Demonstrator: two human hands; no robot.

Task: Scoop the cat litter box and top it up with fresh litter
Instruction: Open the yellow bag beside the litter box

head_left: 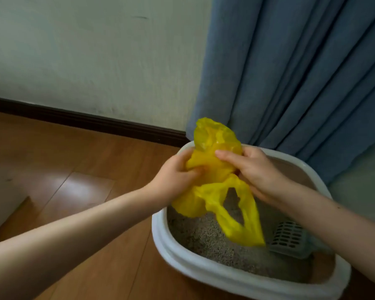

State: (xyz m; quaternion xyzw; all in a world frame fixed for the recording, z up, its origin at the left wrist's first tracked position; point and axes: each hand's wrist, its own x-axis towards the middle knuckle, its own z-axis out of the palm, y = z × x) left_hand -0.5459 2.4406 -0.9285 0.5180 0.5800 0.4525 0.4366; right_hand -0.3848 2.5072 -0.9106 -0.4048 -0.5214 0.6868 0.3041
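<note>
A crumpled yellow plastic bag hangs in the air above the white litter box. My left hand grips the bag's left side with curled fingers. My right hand pinches its right side, fingers laid over the plastic. The bag's handle loops dangle down over the grey litter. A grey slotted scoop lies in the litter at the box's right side, partly hidden behind my right forearm.
The box stands on a brown wooden floor against a blue curtain. A pale wall with a dark skirting board runs behind. A white object's edge shows at the far left.
</note>
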